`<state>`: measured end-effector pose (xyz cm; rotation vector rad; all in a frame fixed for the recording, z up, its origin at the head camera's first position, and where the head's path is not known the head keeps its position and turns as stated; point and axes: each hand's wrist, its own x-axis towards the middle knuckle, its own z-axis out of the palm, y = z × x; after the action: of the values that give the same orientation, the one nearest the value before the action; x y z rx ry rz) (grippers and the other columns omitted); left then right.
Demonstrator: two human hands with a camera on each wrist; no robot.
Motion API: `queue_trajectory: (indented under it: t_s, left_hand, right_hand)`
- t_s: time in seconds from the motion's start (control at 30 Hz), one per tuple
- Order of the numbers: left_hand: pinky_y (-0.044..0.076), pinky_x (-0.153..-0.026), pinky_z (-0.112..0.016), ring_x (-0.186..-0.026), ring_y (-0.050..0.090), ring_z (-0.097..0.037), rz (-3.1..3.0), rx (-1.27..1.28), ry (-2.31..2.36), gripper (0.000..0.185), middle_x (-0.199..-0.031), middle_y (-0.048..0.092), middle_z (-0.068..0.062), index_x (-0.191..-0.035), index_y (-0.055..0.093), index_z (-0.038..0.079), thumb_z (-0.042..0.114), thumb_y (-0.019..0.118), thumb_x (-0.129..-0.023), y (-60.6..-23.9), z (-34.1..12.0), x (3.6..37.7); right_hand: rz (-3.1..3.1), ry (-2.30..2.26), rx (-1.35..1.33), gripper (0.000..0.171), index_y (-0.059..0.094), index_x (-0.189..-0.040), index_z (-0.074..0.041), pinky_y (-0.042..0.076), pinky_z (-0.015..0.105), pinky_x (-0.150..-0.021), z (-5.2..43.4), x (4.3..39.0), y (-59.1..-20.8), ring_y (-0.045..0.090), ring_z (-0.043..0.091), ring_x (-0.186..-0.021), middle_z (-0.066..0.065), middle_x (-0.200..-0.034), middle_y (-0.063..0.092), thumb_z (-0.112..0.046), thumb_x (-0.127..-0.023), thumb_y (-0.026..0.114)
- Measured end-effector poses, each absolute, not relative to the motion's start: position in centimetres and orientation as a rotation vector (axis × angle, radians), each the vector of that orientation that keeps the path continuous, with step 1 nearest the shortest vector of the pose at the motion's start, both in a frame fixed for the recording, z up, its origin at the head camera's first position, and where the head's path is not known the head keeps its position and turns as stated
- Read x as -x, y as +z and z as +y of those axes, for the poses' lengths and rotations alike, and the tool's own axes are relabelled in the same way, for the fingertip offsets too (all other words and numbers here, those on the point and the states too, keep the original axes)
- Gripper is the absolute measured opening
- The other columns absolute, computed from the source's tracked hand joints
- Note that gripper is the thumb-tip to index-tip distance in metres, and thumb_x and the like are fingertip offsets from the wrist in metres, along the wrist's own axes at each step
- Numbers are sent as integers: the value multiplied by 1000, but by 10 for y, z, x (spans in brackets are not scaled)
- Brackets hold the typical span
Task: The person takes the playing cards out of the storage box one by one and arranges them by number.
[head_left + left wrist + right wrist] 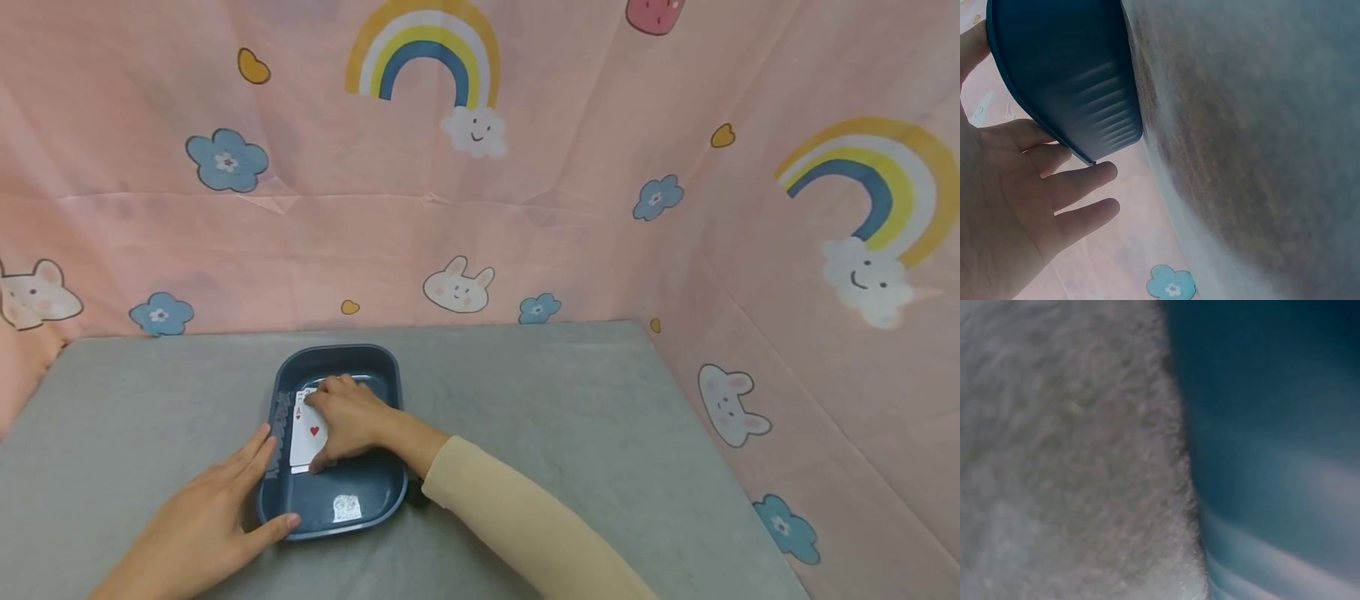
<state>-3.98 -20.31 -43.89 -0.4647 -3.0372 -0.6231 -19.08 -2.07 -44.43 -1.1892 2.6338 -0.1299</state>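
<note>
Cards (303, 448) are pinched by their ends between the thumb and fingers of the right hand (350, 418), likely so their edges stay lined up, at 9 o'clock inside the tray (307, 504). At 8 o'clock, the tray's rim is touched by the left hand (202, 518), thumb and fingers spread apart, presumably so sliding on the table (562, 433) is prevented.

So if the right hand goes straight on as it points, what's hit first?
Likely the blue tray, at its left wall, past the playing cards the right hand touches; depth is unclear.
</note>
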Motion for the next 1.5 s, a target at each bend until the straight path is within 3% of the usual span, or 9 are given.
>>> queue_trajectory:
  t_s: [0.3,0.73,1.1,1.5]
  left_hand:
    - [51,-96,-66,-127,60,-50,-3060,440,-621,107,-160,41,-27,-154,45,-7,73,69,-87,-440,-203,40]
    - [51,-97,-65,-130,58,-50,-3061,429,-633,108,-161,40,-27,-155,43,-6,74,69,-87,-439,-204,40]
    - [52,-95,-66,-127,59,-51,-3075,413,-615,110,-161,39,-28,-155,44,-8,76,68,-86,-438,-201,40]
    - [51,-95,-67,-127,58,-52,-3089,397,-593,110,-162,38,-27,-155,44,-7,76,66,-87,-437,-199,37]
  right_hand:
    - [2618,-203,1207,90,56,-150,-16,43,24,-99,-18,195,-434,47,11,-119,-1,-143,55,-53,-76,90]
    - [2611,-235,1301,91,53,-154,-19,36,16,-85,-7,200,-413,47,10,-118,-2,-143,56,-59,-78,85]
    - [2611,-373,1296,94,52,-154,-14,39,20,-88,17,202,-386,47,14,-122,2,-143,56,-51,-76,89]
    - [2545,-681,1133,92,49,-155,-7,45,24,-89,61,215,-372,46,17,-116,7,-138,51,-34,-77,90]
